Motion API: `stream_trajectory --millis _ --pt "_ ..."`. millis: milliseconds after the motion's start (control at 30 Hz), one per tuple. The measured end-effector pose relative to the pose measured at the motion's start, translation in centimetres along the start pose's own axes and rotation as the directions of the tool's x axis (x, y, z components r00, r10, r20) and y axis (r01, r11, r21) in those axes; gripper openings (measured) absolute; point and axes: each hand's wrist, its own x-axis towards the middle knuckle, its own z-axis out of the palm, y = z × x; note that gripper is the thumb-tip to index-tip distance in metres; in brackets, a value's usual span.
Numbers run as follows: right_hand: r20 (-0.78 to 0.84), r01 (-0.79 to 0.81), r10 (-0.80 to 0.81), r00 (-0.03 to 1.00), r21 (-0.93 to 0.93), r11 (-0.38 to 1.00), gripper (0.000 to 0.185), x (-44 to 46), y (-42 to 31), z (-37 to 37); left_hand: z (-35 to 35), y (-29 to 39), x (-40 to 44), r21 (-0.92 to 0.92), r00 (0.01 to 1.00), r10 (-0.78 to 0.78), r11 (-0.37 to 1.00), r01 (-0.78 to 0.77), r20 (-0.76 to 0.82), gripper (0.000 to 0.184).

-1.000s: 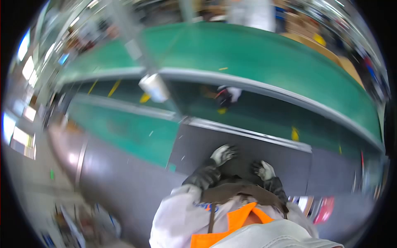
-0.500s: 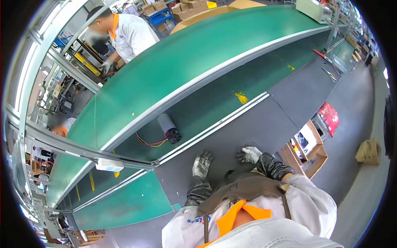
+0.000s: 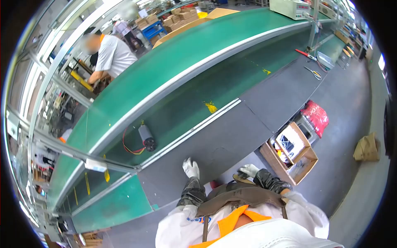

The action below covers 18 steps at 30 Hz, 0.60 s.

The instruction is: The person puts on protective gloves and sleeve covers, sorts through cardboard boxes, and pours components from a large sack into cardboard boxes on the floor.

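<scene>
From my remote seat, I see the wired motor [image 3: 145, 136] on the lower green belt [image 3: 173, 115], axis running far-to-near, far-left of my empty, loosely extended left hand [image 3: 190, 168] (the nearer one); the right hand [image 3: 248, 170] I can't read.

"How's the light?"
"Bright and fairly even on my feed, with white glare at the far right."
"Distortion?"
"Strong fisheye: I see the green belt [image 3: 178, 58] bowed, black corners, and smeared detail along the left edge."
</scene>
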Motion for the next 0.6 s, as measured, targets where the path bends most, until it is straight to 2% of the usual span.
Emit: stream_trajectory --millis 33,67,100,133,167,200,233,267,367,500,600 --pt "0.016 -0.077 0.086 0.996 -0.309 0.948 0.026 -1.3 4.1 -1.7 0.3 1.3 -1.0 0.211 0.995 0.092 0.973 -0.097 0.033 0.053" --pt "0.029 -0.110 0.158 0.987 -0.599 0.793 0.026 -3.0 8.0 -3.1 0.6 2.6 -2.2 0.222 0.999 0.037 0.974 -0.036 -0.002 0.053" --pt "-0.107 -0.227 0.202 0.974 -0.362 0.904 0.027 -6.8 9.8 -3.7 0.7 5.5 -3.3 0.334 1.000 -0.013 0.943 0.010 0.006 0.055" --pt "-0.043 0.080 -0.249 0.967 -0.883 0.462 0.017 -12.3 11.6 -4.7 1.0 7.5 -4.0 0.437 0.998 -0.059 0.899 0.044 0.022 0.057" --pt "-0.229 -0.088 -0.289 0.929 -0.899 0.429 0.016 -19.5 3.7 -2.9 1.9 8.2 -4.4 0.437 0.995 -0.096 0.895 0.087 -0.002 0.057" --pt "-0.154 -0.139 -0.009 0.988 -0.916 0.375 0.016 -19.2 16.9 -5.6 2.9 8.5 -4.5 0.460 0.990 -0.143 0.878 0.132 -0.011 0.057" --pt "-0.197 -0.293 0.249 0.948 -0.847 0.445 0.017 -21.6 17.6 -6.2 3.2 8.8 -4.4 0.485 0.983 -0.181 0.858 0.167 -0.018 0.057" --pt "-0.179 -0.273 0.243 0.953 -0.856 0.440 0.017 -22.8 18.3 -7.1 3.5 8.7 -4.4 0.489 0.980 -0.196 0.852 0.188 -0.035 0.057" --pt "-0.236 -0.317 0.211 0.949 -0.693 0.648 0.017 -23.6 20.1 -7.5 3.3 9.3 -4.3 0.515 0.975 -0.221 0.833 0.204 -0.029 0.057" --pt "-0.344 -0.369 0.243 0.907 -0.372 0.852 0.017 -26.2 25.6 -6.7 3.1 9.8 -4.0 0.544 0.970 -0.241 0.818 0.185 0.032 0.058" --pt "-0.409 -0.358 0.292 0.865 -0.095 0.929 0.017 -27.8 27.6 -5.4 2.8 10.2 -3.8 0.567 0.963 -0.258 0.805 0.173 0.074 0.058"
